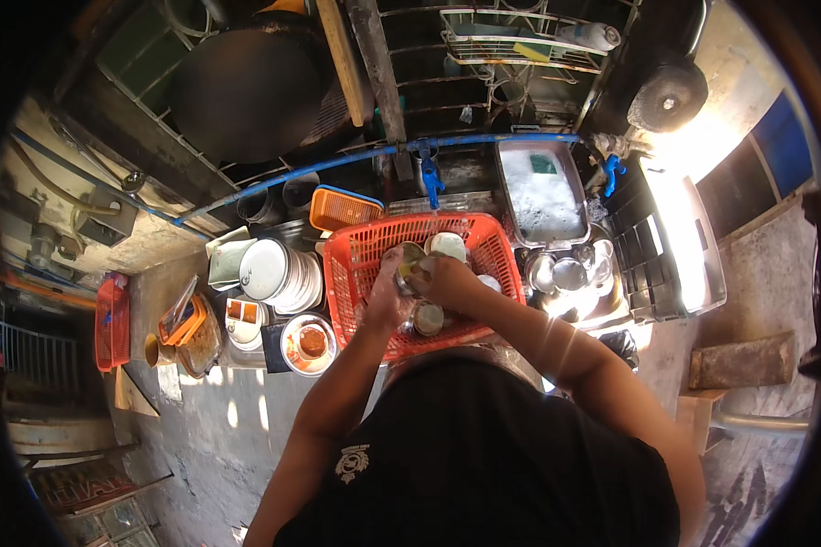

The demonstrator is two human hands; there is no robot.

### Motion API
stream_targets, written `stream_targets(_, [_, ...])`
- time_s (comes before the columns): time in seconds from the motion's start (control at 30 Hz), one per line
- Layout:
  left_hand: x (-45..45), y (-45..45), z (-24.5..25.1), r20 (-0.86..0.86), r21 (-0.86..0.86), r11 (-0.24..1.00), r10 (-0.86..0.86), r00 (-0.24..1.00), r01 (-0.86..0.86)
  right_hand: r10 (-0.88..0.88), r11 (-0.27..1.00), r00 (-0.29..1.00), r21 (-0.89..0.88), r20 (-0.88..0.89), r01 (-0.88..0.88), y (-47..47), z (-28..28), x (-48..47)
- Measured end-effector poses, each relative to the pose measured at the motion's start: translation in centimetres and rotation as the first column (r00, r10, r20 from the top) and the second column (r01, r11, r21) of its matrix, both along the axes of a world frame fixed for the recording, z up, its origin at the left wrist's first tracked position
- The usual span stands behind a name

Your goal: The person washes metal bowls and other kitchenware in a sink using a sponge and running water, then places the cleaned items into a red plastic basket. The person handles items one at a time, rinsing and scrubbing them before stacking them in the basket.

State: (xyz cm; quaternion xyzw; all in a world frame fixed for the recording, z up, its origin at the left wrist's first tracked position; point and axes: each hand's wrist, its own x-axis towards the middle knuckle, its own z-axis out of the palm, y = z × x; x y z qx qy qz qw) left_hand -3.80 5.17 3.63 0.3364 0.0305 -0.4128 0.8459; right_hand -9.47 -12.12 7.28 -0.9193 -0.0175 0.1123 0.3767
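Note:
Over a red plastic basket (342, 301), my left hand (388, 290) holds a small metal bowl (411, 253) by its side. My right hand (445, 279) is at the bowl's opening with a yellowish piece, perhaps a sponge (406, 269), at its fingertips. Several small bowls and cups lie in the basket, among them a whitish bowl (448, 245) behind my hands and a round cup (428, 318) below them. A blue tap (431, 183) stands just beyond the basket's far rim.
Stacked plates (294, 277) and a stained dish (310, 344) stand left of the basket. At the right are a basin of suds (544, 198), metal bowls (569, 275) and a grey crate (677, 239). A blue pipe (356, 158) crosses behind, near an orange basket (345, 208).

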Motion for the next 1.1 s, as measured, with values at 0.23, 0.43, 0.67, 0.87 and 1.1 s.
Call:
stream_targets(0.23, [-2.5, -1.9, 0.8, -0.178, 0.065, 0.991, 0.125, 0.976, -0.115, 0.086, 0.979, 0.755, -0.197, 0.650, 0.058, -0.6, 0.2, 0.2])
stream_targets(0.43, [-1.9, -0.7, 1.2, -0.103, 0.009, 1.000, -0.008, 0.995, 0.009, 0.418, 0.858, 0.855, -0.444, 0.307, -0.259, 0.2, -2.0, 0.7])
stream_targets(0.67, [-0.8, -0.1, 0.7, -0.040, 0.006, 1.000, 0.003, 0.999, -0.003, 0.151, 0.988, 0.904, -0.045, 0.399, -0.145, 0.7, -1.8, 0.4])
stream_targets(0.87, [-0.3, 0.1, 1.4, -0.047, 0.006, 1.000, -0.027, 0.999, 0.027, 0.020, 0.922, 0.998, 0.386, 0.066, -0.044, 0.3, -1.5, 0.2])
stream_targets(1.1, [2.3, 0.8, 0.0, -0.086, -0.039, 0.979, -0.201, 0.976, 0.199, 0.001, 0.973, 0.796, 0.183, 0.605, -0.140, 2.1, -0.5, -0.6])
